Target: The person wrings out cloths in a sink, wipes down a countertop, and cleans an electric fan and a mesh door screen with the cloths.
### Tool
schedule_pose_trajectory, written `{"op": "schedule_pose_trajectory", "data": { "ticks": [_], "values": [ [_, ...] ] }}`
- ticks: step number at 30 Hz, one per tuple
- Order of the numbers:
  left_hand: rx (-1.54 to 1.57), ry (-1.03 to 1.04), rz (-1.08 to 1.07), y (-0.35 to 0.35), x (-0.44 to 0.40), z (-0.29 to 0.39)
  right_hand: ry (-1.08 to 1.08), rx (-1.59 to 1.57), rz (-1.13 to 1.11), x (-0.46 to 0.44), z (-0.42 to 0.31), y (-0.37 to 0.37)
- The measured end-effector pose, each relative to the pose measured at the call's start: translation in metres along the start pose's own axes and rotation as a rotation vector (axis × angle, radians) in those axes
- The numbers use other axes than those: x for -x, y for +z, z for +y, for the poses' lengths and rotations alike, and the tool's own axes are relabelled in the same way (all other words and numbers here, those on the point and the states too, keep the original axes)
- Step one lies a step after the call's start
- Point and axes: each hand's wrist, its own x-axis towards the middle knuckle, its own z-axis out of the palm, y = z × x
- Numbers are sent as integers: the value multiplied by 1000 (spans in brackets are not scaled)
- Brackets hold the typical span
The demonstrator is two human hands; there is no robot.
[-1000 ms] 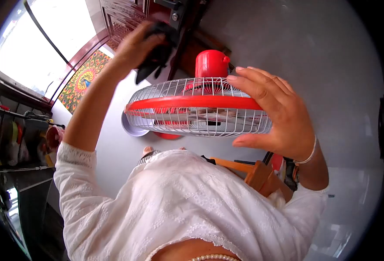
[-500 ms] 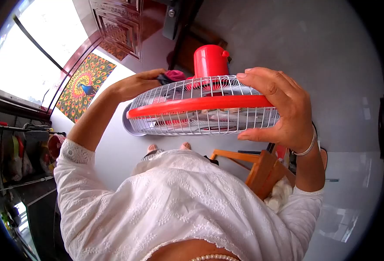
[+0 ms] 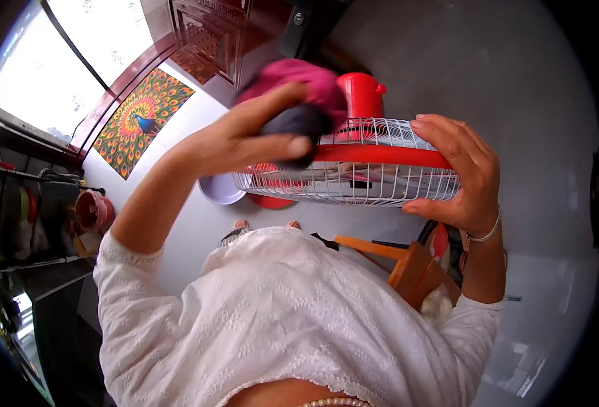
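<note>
left hand [image 3: 235, 144]: grip closed on soft bunched cloth [image 3: 306, 76] | right hand [image 3: 468, 173]: grip pinching fan [image 3: 360, 192] side, before torso | cage likely light, stiff, wires bendable; best hold red rim [image 3: 387, 155]

Fan [image 3: 387, 155] between left hand [image 3: 241, 144] and right hand [image 3: 468, 171], cloth [image 3: 303, 74] in left hand, mat [image 3: 142, 122] far left
</note>
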Motion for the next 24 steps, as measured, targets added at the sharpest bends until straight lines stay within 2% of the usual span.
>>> {"op": "schedule_pose_trajectory", "data": {
  "ticks": [2,5,6,7,8,11,12,13,14,19,23,24],
  "values": [
    [172,-33,-170,5,-37,0,1,-18,21,-5,-2,-1],
    [122,-293,-229,0,-60,-17,33,-18,36,-7,-3,-2],
    [140,-214,-281,-2,-68,-35,44,1,28,-6,-3,-3],
    [-101,153,-317,-4,-81,-72,68,-7,20,-3,-1,-4],
    [-125,228,-324,-4,-85,-88,79,-6,21,-2,-1,-3],
    [56,32,-348,1,-78,-124,84,-6,14,0,2,-1],
    [360,-373,-354,2,-71,-133,94,-5,15,2,2,-2],
    [375,-239,-394,-1,-59,-167,108,-6,13,2,2,-2],
    [409,-303,-377,-2,-48,-182,121,-8,10,2,2,-2],
    [651,-570,-74,21,25,-256,165,-33,35,4,6,3],
    [1197,-520,286,68,53,-263,151,3,32,2,10,3],
    [1151,-577,415,73,59,-252,140,-2,25,2,10,3]
  ]
}}
